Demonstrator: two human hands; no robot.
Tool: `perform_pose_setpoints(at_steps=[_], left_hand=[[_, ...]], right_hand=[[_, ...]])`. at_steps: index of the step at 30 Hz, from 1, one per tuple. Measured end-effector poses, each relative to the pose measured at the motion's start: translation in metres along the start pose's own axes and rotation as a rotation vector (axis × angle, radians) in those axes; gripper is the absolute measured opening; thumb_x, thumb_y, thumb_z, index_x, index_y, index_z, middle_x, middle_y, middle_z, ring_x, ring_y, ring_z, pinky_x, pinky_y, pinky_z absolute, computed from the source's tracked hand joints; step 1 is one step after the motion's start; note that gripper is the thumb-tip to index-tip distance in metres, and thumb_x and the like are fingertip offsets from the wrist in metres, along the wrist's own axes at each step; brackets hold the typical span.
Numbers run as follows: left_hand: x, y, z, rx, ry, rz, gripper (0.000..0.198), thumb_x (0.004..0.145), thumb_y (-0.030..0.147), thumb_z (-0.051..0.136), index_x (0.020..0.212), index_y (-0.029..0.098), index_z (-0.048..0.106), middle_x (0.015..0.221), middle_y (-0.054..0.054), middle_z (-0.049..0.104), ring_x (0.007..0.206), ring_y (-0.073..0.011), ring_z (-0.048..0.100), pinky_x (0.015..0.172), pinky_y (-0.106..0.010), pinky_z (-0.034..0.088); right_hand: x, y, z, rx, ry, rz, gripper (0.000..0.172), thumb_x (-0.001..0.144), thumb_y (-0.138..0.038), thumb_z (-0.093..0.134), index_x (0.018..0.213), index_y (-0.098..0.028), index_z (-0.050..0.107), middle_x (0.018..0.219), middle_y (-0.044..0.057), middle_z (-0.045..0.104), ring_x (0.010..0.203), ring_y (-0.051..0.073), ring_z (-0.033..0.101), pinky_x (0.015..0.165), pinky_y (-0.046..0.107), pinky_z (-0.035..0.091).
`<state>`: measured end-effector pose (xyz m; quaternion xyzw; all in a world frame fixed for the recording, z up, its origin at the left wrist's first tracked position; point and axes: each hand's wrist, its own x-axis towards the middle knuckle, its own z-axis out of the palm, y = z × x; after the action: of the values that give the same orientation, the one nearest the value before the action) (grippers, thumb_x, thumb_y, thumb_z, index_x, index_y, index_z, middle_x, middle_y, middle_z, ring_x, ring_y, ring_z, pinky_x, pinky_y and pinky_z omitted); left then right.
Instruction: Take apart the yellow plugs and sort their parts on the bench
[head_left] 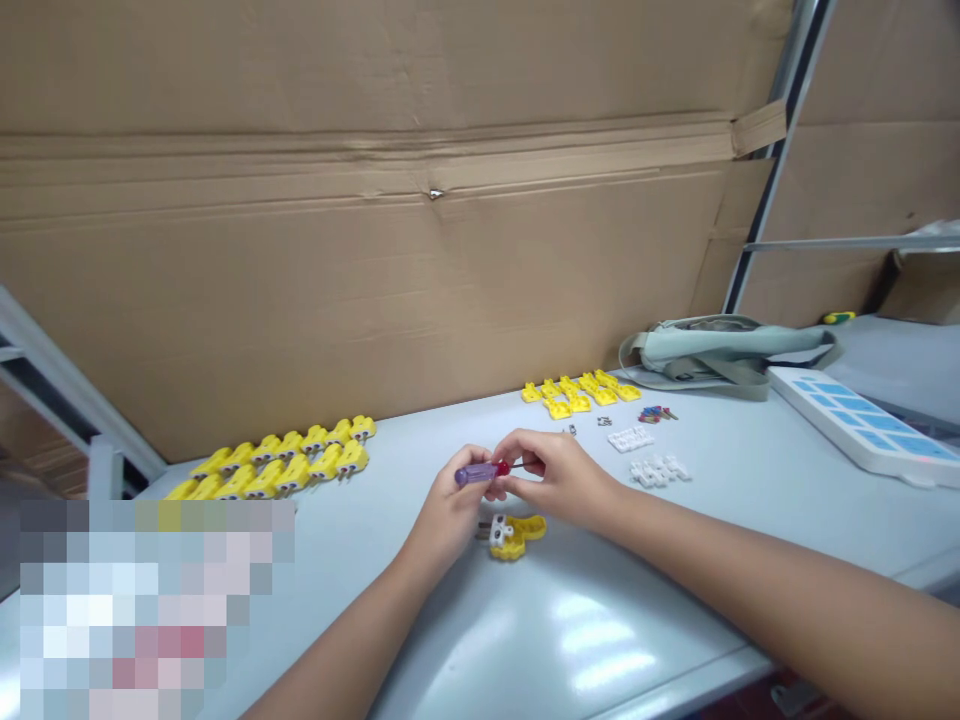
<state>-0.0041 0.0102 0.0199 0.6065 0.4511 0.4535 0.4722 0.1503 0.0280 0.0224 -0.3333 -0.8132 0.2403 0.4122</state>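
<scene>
My left hand (450, 510) is closed around a small screwdriver (480, 471) with a clear purple handle and a red collar, held level above the table. My right hand (559, 478) pinches the shaft end of the same screwdriver just right of the red collar. Directly below both hands, a yellow plug half (517, 535) with a white insert and metal prongs lies on the grey table (525, 640).
Two rows of assembled yellow plugs (281, 460) lie at the left. More yellow plug halves (581, 392), white inserts (645, 455) and small screws (658, 413) sit behind my right hand. A grey bag (720, 350) and a blue-and-white parts tray (862, 420) are at the right. A cardboard wall stands behind.
</scene>
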Motion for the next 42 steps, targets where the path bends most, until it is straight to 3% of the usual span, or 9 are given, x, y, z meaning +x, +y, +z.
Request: perform_pose_setpoints(at_steps=[4,9,14,18,22,28,33,38,42], left_hand=[[-0.001,0.003,-0.002,0.180,-0.010,0.089,0.009,0.077,0.028,0.048,0.076,0.020,0.052,0.066,0.003,0.051,0.066,-0.0148,0.048,0.063,-0.025,0.036],[-0.002,0.001,-0.003,0.318,-0.024,0.175,0.027,0.085,0.034,0.038,0.065,0.019,0.049,0.069,0.000,0.051,0.071,-0.0166,0.049,0.067,-0.027,0.037],[-0.003,0.003,-0.005,0.360,0.002,0.153,0.027,0.087,0.034,0.036,0.067,0.020,0.048,0.066,0.001,0.050,0.069,-0.0163,0.048,0.066,-0.026,0.038],[-0.001,0.003,-0.006,0.288,0.018,0.106,0.022,0.084,0.034,0.042,0.069,0.020,0.050,0.066,0.001,0.051,0.068,-0.0155,0.049,0.068,-0.026,0.039],[0.002,-0.001,-0.007,0.220,0.023,0.024,0.015,0.077,0.031,0.049,0.074,0.018,0.055,0.068,0.000,0.053,0.067,-0.0156,0.051,0.067,-0.027,0.041],[0.005,-0.002,-0.007,0.202,0.029,-0.046,0.014,0.072,0.029,0.055,0.076,0.017,0.061,0.066,0.001,0.054,0.066,-0.0151,0.052,0.063,-0.026,0.040],[0.003,0.002,-0.005,0.182,0.044,-0.074,0.017,0.067,0.030,0.061,0.075,0.016,0.065,0.068,-0.001,0.060,0.063,-0.0146,0.053,0.061,-0.026,0.040],[0.001,0.004,-0.003,0.150,0.027,-0.103,0.020,0.066,0.033,0.065,0.077,0.016,0.069,0.073,-0.003,0.066,0.066,-0.0160,0.056,0.060,-0.026,0.041],[0.000,0.004,-0.002,0.077,-0.030,-0.078,0.021,0.066,0.035,0.067,0.074,0.016,0.071,0.072,-0.004,0.067,0.066,-0.0160,0.056,0.061,-0.026,0.041]], right_hand=[[0.001,-0.003,-0.002,0.000,-0.002,0.054,0.019,0.070,-0.010,0.058,0.087,-0.019,0.060,0.065,-0.003,0.062,0.054,0.008,0.047,0.050,0.019,0.032],[0.005,-0.004,-0.008,-0.068,0.018,0.044,0.010,0.071,-0.012,0.059,0.079,-0.018,0.063,0.071,-0.002,0.065,0.058,0.008,0.049,0.053,0.019,0.033],[0.015,0.012,-0.048,-0.314,-0.023,0.175,0.005,0.067,-0.020,0.065,0.069,-0.018,0.069,0.057,-0.003,0.060,0.052,0.009,0.046,0.050,0.021,0.030],[0.017,0.034,-0.091,-0.497,-0.196,0.346,0.011,0.063,-0.026,0.067,0.069,-0.020,0.073,0.056,-0.001,0.061,0.052,0.011,0.047,0.050,0.023,0.030],[0.012,0.044,-0.108,-0.535,-0.461,0.347,0.012,0.063,-0.029,0.064,0.069,-0.022,0.073,0.059,-0.001,0.063,0.054,0.012,0.049,0.048,0.023,0.030],[0.009,0.042,-0.098,-0.589,-0.552,0.395,0.011,0.059,-0.026,0.066,0.068,-0.022,0.072,0.065,0.000,0.067,0.057,0.014,0.053,0.049,0.023,0.033],[0.009,0.045,-0.091,-0.640,-0.504,0.412,0.005,0.058,-0.021,0.067,0.063,-0.020,0.069,0.064,0.001,0.066,0.054,0.014,0.052,0.047,0.024,0.032],[0.009,0.026,-0.076,-0.470,-0.228,0.099,0.010,0.064,-0.024,0.068,0.073,-0.019,0.067,0.073,0.002,0.067,0.064,0.015,0.056,0.056,0.023,0.037],[0.005,0.002,-0.049,-0.193,-0.144,-0.152,0.014,0.070,-0.028,0.066,0.081,-0.019,0.066,0.076,0.002,0.068,0.068,0.014,0.058,0.062,0.023,0.041]])
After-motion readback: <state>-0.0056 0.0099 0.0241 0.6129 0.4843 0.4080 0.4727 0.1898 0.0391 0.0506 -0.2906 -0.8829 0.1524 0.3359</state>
